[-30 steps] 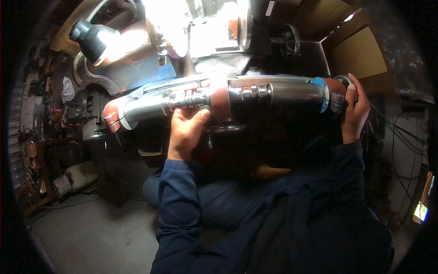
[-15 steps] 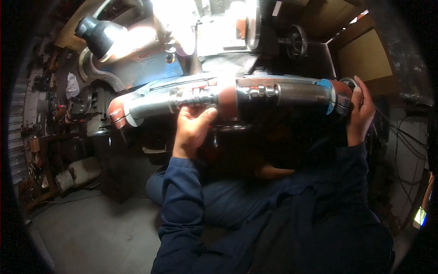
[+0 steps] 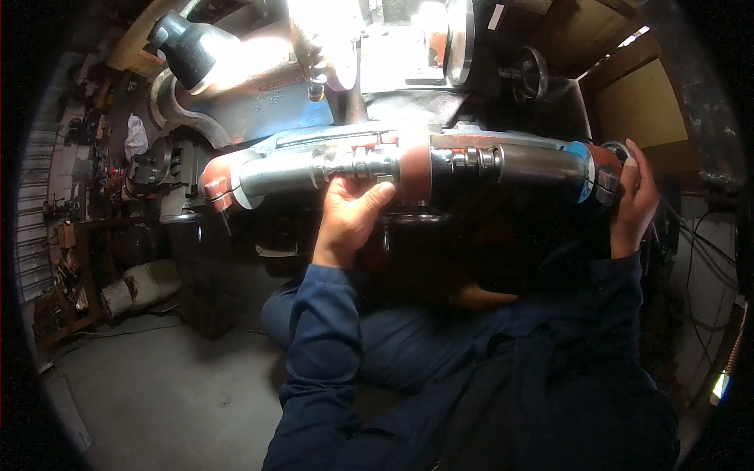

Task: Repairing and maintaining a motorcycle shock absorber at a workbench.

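Note:
A long metal spindle assembly runs left to right in front of me, with a steel cylinder (image 3: 276, 174) on its left half and another steel cylinder (image 3: 542, 169) on its right. Red-brown brackets hold it at the left end (image 3: 221, 182), the middle (image 3: 415, 171) and the right end. My left hand (image 3: 349, 216) is closed around the stepped metal collars (image 3: 357, 165) just left of the middle bracket, thumb in front and fingers partly hidden behind. At the right end my right hand (image 3: 638, 192) grips the rim of a small round metal wheel (image 3: 617, 147), which it partly covers.
Behind the spindle stands a blue-grey machine (image 3: 275, 114), its top washed out by a black lamp (image 3: 192, 51). A handwheel (image 3: 534, 74) sits at the back right. Cluttered shelves (image 3: 75, 228) line the left; cables (image 3: 695, 267) hang at the right.
The whole view has shifted, so the machine and both hands appear slightly further right. Each hand keeps its place on the assembly.

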{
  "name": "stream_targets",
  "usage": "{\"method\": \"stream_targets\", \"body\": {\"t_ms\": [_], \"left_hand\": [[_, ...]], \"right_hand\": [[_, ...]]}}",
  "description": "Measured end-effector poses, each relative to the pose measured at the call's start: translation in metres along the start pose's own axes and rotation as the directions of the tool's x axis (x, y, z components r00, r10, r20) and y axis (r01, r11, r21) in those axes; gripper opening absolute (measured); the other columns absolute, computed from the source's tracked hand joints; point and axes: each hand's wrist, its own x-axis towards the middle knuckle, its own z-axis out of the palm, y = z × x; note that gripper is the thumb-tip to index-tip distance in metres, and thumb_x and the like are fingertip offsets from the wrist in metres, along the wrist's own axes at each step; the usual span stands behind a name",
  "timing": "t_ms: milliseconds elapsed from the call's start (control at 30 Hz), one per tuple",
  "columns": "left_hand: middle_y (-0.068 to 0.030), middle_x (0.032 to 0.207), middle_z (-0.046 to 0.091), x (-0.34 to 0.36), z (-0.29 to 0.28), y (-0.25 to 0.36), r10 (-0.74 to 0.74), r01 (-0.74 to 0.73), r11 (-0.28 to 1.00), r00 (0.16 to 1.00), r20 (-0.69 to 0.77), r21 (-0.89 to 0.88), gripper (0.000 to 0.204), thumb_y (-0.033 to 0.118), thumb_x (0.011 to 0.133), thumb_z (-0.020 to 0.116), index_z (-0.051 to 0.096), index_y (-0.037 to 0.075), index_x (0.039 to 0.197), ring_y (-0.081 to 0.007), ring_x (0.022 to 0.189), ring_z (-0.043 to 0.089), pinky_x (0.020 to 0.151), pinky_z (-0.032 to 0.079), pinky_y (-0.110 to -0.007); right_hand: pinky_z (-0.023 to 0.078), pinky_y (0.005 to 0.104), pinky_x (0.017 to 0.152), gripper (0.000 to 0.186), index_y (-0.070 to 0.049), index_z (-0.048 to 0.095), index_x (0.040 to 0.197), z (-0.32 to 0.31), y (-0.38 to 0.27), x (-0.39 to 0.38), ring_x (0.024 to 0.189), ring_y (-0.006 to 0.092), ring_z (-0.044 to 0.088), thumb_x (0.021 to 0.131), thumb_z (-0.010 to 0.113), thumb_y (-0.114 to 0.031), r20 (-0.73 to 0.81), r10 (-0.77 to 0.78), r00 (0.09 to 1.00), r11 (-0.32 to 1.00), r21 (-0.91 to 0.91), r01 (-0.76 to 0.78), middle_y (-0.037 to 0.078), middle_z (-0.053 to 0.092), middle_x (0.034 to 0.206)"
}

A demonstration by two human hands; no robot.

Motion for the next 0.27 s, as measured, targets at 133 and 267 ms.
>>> {"method": "stream_targets", "body": {"t_ms": [133,267], "left_hand": [[-0.0137,0.136,0.045,0.0009,0.0024,0.0023,0.009,-0.009,1.000,1.000,0.014,-0.016,0.055,-0.008,0.080,0.063,0.041,0.005,0.129,-0.0248,0.129,0.041,0.110,0.029,-0.039],[-0.0094,0.126,0.055,0.0009,0.0041,-0.0003,0.052,-0.052,0.999,0.999,0.001,-0.006,0.052,-0.001,0.083,0.065,0.044,0.003,0.131,-0.0200,0.117,0.051,0.102,0.037,-0.034]], "right_hand": [[0.045,0.0372,0.094,0.038,-0.004,0.060,0.121,0.0007,0.0015,0.0000,0.110,0.0266,0.059,0.098,0.044,-0.029,-0.003,0.006,1.000,1.000,-0.004,-0.006,0.017,0.062,0.119],[0.045,0.0370,0.094,0.039,-0.005,0.060,0.122,0.0005,0.0006,-0.0002,0.111,0.0271,0.059,0.098,0.044,-0.031,-0.004,0.022,1.000,0.999,0.031,-0.022,0.017,0.061,0.121]]}}
